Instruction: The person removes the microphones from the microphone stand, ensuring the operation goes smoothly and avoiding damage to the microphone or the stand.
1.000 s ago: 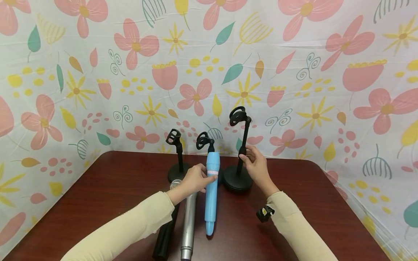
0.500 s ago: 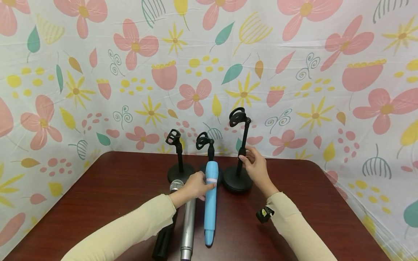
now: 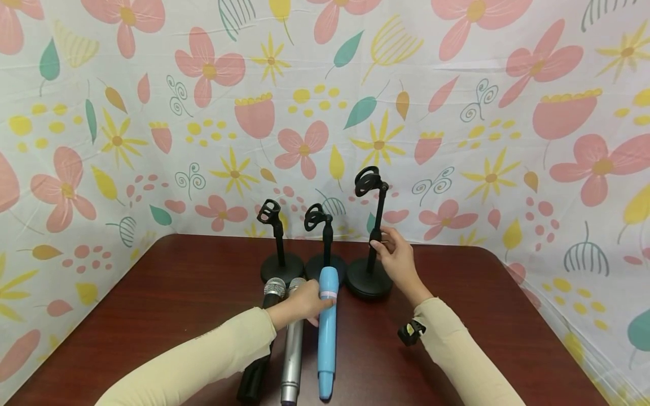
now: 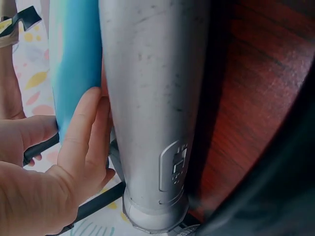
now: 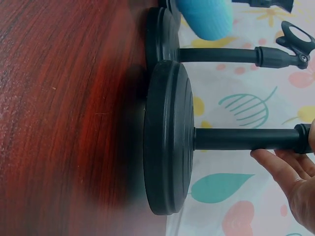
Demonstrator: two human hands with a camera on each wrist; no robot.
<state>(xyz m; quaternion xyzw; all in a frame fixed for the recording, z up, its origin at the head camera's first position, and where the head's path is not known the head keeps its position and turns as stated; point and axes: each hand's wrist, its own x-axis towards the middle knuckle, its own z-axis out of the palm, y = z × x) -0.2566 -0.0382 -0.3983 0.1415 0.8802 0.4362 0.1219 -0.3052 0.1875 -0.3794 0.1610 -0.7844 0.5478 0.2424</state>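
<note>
My left hand (image 3: 306,301) pinches a light blue microphone (image 3: 327,338) near its pale pink band, between thumb and fingers. That microphone's head points away, close in front of the middle stand. In the left wrist view the fingers lie along the side of the blue microphone (image 4: 76,54), beside a silver microphone (image 4: 152,98). My right hand (image 3: 398,258) grips the collar of the tallest black microphone stand (image 3: 372,270) on the right. Its round base (image 5: 170,137) rests on the table in the right wrist view, with fingertips (image 5: 268,160) against the pole.
Two shorter black stands, a left stand (image 3: 280,245) and a middle stand (image 3: 328,239), stand in a row at the back. A black microphone (image 3: 254,378) lies left of the silver one on the dark red table (image 3: 167,316). Floral cloth (image 3: 304,56) hangs behind.
My left hand and the blue microphone have come down and toward me, uncovering the middle stand's pole and base. The right hand has stayed on its stand.
</note>
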